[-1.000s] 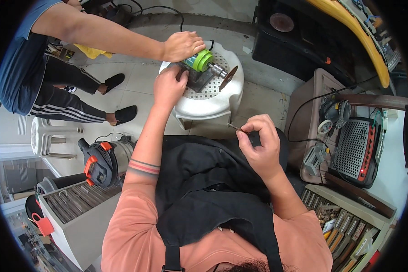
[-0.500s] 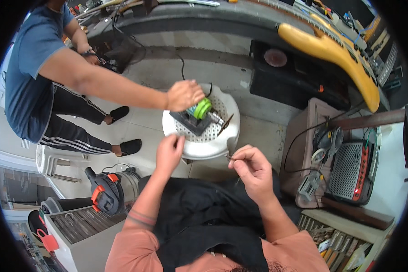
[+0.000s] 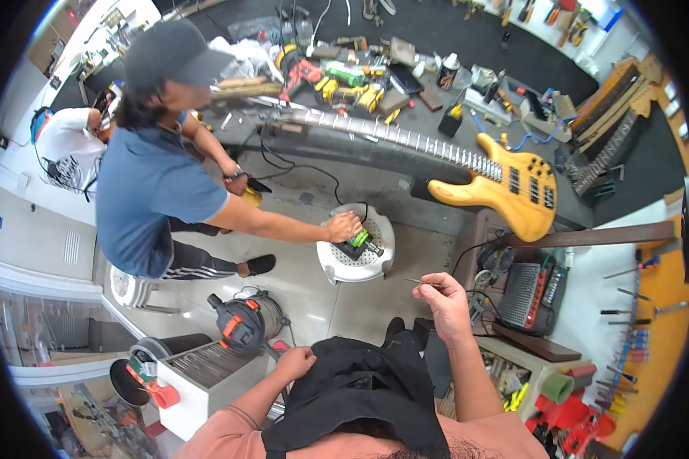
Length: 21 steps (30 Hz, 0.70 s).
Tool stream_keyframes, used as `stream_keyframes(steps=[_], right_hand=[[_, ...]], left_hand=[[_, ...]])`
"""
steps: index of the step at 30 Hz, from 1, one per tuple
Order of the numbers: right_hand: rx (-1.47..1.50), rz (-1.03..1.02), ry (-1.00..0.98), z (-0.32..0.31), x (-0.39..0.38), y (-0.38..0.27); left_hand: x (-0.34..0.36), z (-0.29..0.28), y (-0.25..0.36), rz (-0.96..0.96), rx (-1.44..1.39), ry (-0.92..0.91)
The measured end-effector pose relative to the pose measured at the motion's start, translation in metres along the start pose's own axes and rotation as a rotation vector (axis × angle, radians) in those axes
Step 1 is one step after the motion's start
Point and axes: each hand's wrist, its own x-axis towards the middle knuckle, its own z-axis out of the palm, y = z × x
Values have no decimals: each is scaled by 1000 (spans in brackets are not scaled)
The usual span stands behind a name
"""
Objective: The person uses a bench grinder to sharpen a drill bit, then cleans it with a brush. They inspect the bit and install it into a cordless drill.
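Observation:
My right hand [image 3: 445,304] is raised right of the apron, thumb and fingers pinching a thin, dark sliver-like piece [image 3: 413,281] that points left. My left hand [image 3: 295,361] is curled loosely at the left edge of my black apron [image 3: 352,382], with nothing seen in it. Ahead stands a round white plastic stool [image 3: 383,264] with a perforated seat. On it lies a green and black power tool [image 3: 362,239] with a metal nose and a dark flat base. A co-worker's hand [image 3: 344,227] presses on the tool from the left.
Left of me stands a shop vacuum [image 3: 245,325] beside a white cabinet [image 3: 199,398]. A yellow wooden bass guitar [image 3: 513,183] juts over the bench edge. Tools crowd the dark bench [image 3: 283,134]. A grey amplifier [image 3: 528,298] stands at right. A cord runs to the tool.
My view has tilted up, showing more bench. My left hand has drawn back from beside the stool to my apron. My right hand has moved away from the stool, still pinching the thin piece.

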Motion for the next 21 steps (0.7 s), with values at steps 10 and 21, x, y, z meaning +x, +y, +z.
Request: stream_keyframes(steps=[10, 21], right_hand=[[-202, -348, 136, 14, -28, -177], [48, -248, 169, -65, 154, -253]], left_hand=[[42, -264, 172, 437, 494, -105], [319, -452, 423, 632, 351, 627]])
